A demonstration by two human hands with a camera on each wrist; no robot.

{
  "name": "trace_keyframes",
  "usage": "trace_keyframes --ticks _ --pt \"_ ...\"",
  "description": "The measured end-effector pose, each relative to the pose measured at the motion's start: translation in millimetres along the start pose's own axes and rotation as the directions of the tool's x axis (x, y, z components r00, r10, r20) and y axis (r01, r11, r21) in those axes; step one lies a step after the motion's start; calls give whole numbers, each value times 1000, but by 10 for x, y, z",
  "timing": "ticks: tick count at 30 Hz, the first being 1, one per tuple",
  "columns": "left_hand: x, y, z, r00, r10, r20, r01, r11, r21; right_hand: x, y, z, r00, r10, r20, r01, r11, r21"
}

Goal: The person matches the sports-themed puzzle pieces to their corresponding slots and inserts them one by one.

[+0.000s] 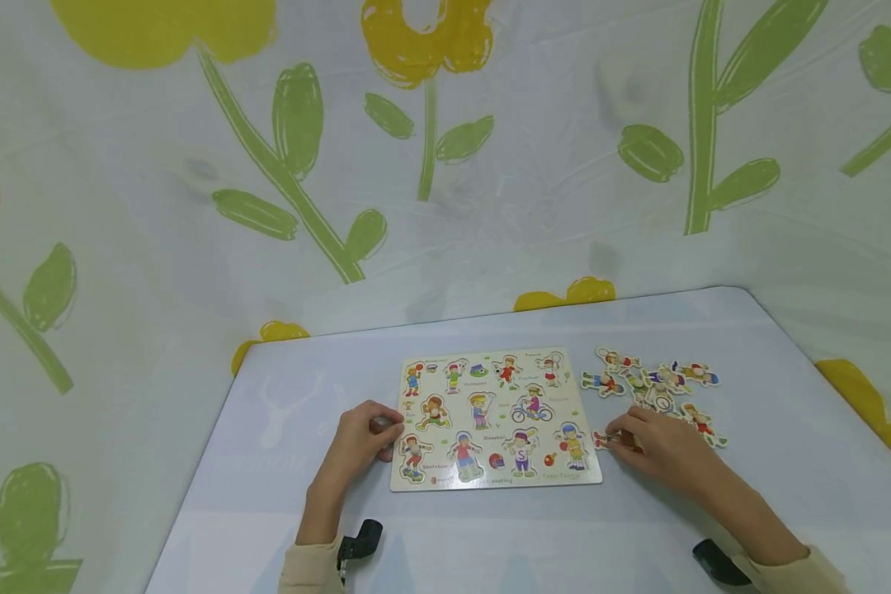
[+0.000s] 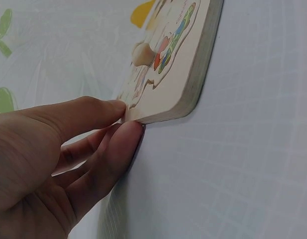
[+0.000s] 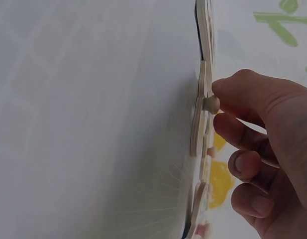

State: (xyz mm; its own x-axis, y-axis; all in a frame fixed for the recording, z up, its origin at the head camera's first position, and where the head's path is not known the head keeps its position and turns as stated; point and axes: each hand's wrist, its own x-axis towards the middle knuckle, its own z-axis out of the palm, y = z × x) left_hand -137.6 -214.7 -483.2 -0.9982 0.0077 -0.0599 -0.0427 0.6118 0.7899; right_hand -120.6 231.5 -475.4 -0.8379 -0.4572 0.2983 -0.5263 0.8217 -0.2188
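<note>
A wooden knob puzzle board (image 1: 432, 446) with pictures of children at sports lies flat on the table. My left hand (image 1: 364, 435) pinches its left edge; in the left wrist view the thumb (image 2: 111, 110) is at the top side and the fingers are lower at the edge. Just right of the board, my right hand (image 1: 657, 445) holds a puzzle piece (image 1: 601, 440) by its round knob (image 3: 211, 104), between thumb and index finger. The piece is mostly hidden by the hand in the head view. Its other fingers are curled beside it.
Several loose puzzle pieces (image 1: 701, 422) lie in a cluster right of the board, some overlapping. The white table (image 1: 490, 544) ends at a back edge against a flowered curtain (image 1: 527, 206). Dark wrist devices (image 1: 718, 563) sit at both cuffs.
</note>
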Motion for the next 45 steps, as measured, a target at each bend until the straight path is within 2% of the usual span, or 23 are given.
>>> trace_keyframes --ticks 4,9,16,19,24,32,45 --pt "-7 -8 4 1000 2 0 -2 1000 -11 4 8 1 1000 8 20 -7 1000 -11" --pt "-16 5 3 1000 -5 -1 5 1000 -12 36 2 -39 996 40 82 -38 999 -17" --pt "-21 24 -9 1000 4 -1 -4 1000 -12 142 -10 -93 998 27 60 -27 1000 -1" --pt "-14 26 -9 1000 13 -4 -13 1000 -9 179 -8 -90 995 45 84 -44 999 -12" --pt "-1 30 -1 1000 -10 1 10 1000 -12 221 20 -69 989 60 132 -58 998 -19" --pt "-8 34 -8 1000 -16 -2 16 1000 -10 258 50 -60 981 89 172 -92 996 14" --pt "-15 23 -10 1000 -4 -5 4 1000 8 254 62 -40 981 97 166 -103 994 26"
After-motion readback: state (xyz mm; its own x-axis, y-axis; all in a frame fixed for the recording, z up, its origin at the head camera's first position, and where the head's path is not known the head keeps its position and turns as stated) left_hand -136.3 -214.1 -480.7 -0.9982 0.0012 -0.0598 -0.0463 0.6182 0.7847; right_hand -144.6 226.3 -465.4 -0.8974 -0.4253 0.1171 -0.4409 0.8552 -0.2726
